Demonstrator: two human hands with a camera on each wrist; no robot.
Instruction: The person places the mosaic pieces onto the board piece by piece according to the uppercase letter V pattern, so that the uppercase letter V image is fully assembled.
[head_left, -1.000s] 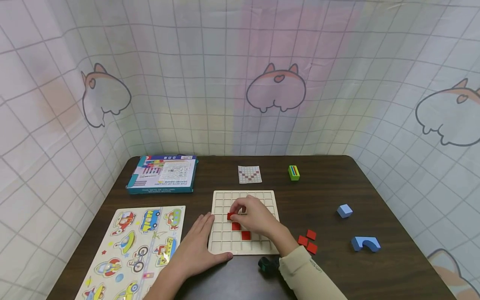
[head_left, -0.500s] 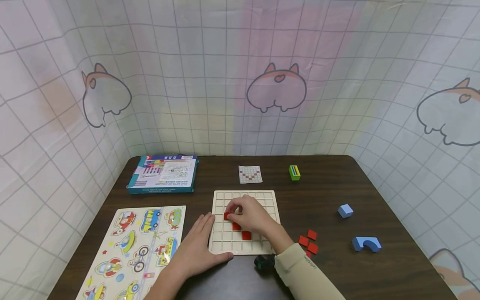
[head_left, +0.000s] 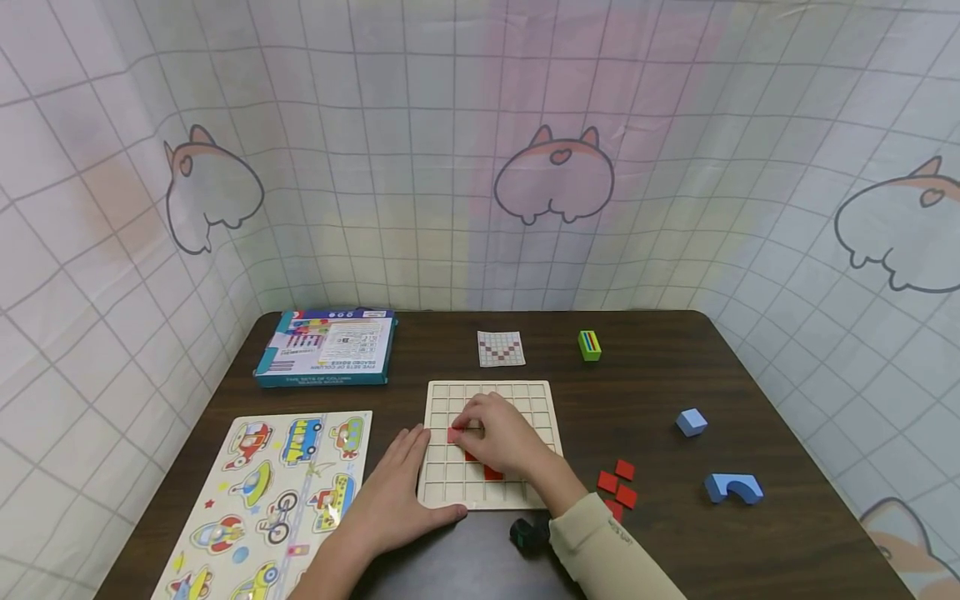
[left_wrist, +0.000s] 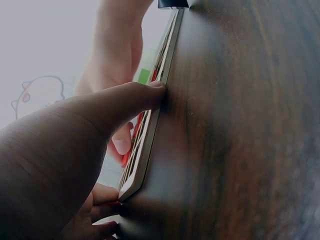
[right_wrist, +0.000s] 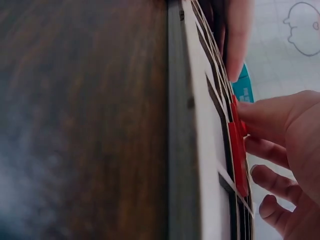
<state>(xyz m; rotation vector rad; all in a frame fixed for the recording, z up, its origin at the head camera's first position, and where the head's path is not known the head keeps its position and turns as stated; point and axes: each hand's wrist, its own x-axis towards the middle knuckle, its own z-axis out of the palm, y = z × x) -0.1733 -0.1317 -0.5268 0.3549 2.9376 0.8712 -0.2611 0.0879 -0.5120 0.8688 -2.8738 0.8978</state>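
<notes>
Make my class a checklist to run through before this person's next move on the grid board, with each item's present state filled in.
1. Board steadied: ok; the left hand touches its edge with thumb and fingers.
2. Red tile released by the right hand: not ok; the fingers pinch it over the board.
3. That tile fully seated in its square: cannot tell; the fingers cover part of it.
4. Two other tiles on the board in full sight from the head view: not ok; the right hand partly hides them.
5. Printed grid card uncovered: ok; it lies beyond the board.
6. Loose red tiles available: ok; at least four lie right of the board.
</notes>
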